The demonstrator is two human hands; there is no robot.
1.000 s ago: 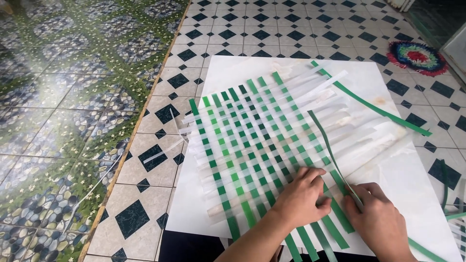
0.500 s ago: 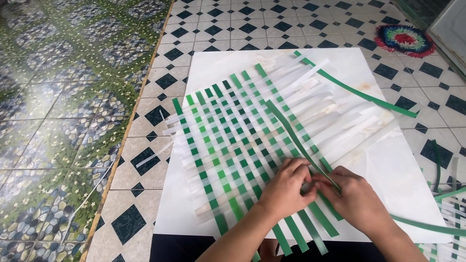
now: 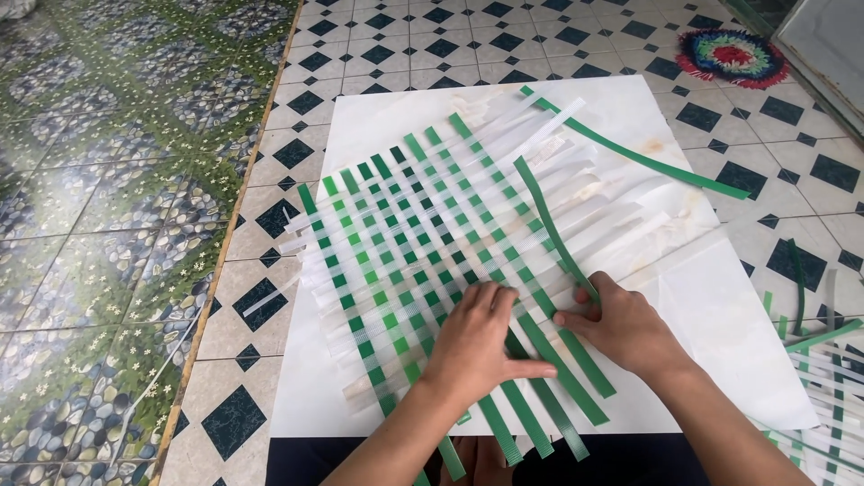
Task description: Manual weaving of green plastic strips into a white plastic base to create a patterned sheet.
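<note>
A woven mat of green and translucent white strips (image 3: pixel 423 243) lies on a white board (image 3: pixel 720 306) on the tiled floor. My left hand (image 3: pixel 481 346) lies flat, palm down, on the weave's near edge, its thumb stretched right. My right hand (image 3: pixel 621 324) presses its fingertips on a dark green strip (image 3: pixel 544 220) that curves up over the weave's right side. Whether the fingers pinch this strip I cannot tell. The two hands almost touch. Loose white strip ends fan out to the right of the weave.
A long loose green strip (image 3: pixel 648 157) lies across the board's far right. More green and white strips (image 3: pixel 823 378) are piled on the floor at right. A round multicoloured rug (image 3: pixel 733 56) is at the top right. Green patterned tiles (image 3: pixel 117 207) cover the floor at left.
The hands have come closer together on the near edge of the weave. The curved green strip now lies lower across the weave's right side. The view has shifted a little.
</note>
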